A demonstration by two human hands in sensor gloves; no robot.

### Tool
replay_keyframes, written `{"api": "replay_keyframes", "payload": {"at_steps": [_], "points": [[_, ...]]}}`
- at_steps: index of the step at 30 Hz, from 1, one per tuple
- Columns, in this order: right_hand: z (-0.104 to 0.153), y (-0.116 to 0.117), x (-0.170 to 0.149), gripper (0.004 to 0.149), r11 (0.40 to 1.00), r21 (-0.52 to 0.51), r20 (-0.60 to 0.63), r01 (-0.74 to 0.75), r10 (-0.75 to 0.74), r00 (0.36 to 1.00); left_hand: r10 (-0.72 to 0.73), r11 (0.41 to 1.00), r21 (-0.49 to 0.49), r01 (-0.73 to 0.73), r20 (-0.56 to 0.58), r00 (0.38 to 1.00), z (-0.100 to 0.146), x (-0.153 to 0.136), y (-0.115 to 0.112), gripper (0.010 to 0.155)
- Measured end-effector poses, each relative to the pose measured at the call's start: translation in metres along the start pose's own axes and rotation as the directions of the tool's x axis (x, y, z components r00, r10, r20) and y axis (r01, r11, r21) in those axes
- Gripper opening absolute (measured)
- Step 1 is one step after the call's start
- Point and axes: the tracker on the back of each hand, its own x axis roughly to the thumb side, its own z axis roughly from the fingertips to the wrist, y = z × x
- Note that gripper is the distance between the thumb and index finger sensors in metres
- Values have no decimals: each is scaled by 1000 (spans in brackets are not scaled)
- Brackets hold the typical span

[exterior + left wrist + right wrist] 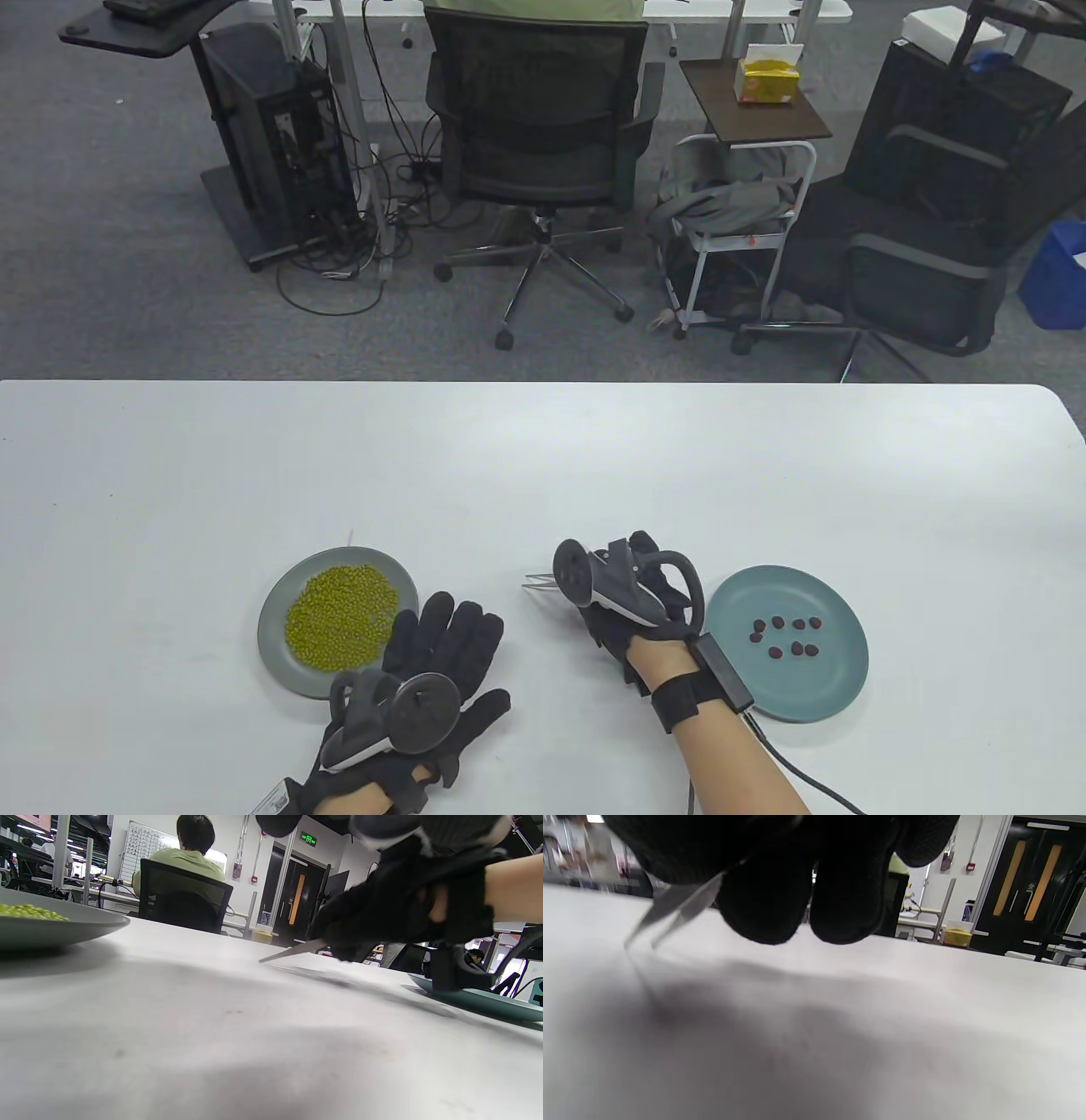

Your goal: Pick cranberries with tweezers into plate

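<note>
Gripping tweezers (540, 583), tips apart and empty, right hand (632, 594) sits between plates; cranberries (785, 637) lie on teal plate (836, 679). Left hand (433, 671) flat, open on bench (543, 458). Risk: cranberry slipping out of tips under weak squeeze

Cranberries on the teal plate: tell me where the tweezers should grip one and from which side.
Take an outer cranberry across its narrow middle, coming from above: the cranberries lie flat and apart on the teal plate. The right hand holds the tweezers, tips apart, left of the plate.

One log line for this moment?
right hand: holds tweezers, tips apart, nothing between | left hand: flat on table | cranberries: teal plate
</note>
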Motion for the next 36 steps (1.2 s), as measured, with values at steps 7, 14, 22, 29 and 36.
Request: {"api": "replay_keyframes", "payload": {"at_steps": [7,14,22,29,36], "points": [[-1,4,9,52,981,-1,7,-193,193,981,0,1000,-6,0,-2,1000,0,0,0,79],[34,-36,-18,60,991,-131,38,20,-15,999,-2,1000,1,2,-4,1000,1,0,2,79],[111,-53,-54,64,943,-242,170,230,-192,966,-5,1000,28,4,5,1000,3,3,5,79],[142,-28,-71,69,895,-231,224,381,-332,916,-27,999,23,27,4,1000,2,3,4,79],[141,-14,-72,80,935,-169,214,311,-273,938,-29,1000,5,29,-3,1000,1,3,0,80]]}}
